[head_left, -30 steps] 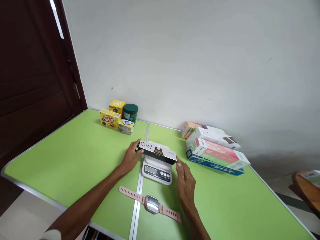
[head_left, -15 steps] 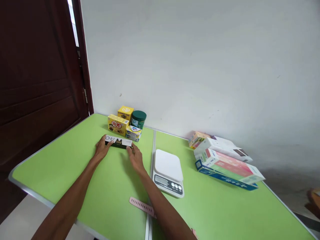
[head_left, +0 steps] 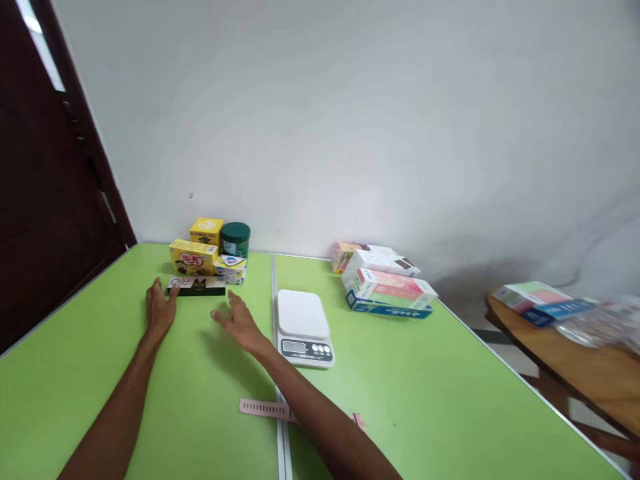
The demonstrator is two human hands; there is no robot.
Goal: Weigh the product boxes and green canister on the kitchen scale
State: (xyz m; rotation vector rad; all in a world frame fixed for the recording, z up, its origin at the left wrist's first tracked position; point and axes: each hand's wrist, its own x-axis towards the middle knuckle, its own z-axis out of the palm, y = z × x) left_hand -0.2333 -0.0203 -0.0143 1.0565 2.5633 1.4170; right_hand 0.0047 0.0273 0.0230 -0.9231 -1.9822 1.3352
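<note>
A long black-and-white box (head_left: pixel 207 287) lies on the green table in front of a yellow snack box (head_left: pixel 194 259). At its left end is my left hand (head_left: pixel 160 310), fingers stretched out and thumb apart; the fingertips are at the box's edge, and whether they touch it I cannot tell. My right hand (head_left: pixel 240 323) is off the box's right end, with nothing in it and the thumb spread from the fingers. To the right of that hand stands a white kitchen scale (head_left: pixel 303 315) with a bare platform. My right forearm hides the middle of a pink-strapped smartwatch (head_left: pixel 265 408).
Behind the snack box are another yellow box (head_left: pixel 206 230), a green-lidded jar (head_left: pixel 235 239) and a small yellow-white box (head_left: pixel 231 269). Several cartons (head_left: pixel 393 288) are piled at the table's right back. A wooden stool (head_left: pixel 560 347) with boxes and clear plastic stands beyond the right edge.
The black-and-white box went from over the scale to the left, down beside the yellow boxes. My right hand has let go and drawn back from it. The view has swung right.
</note>
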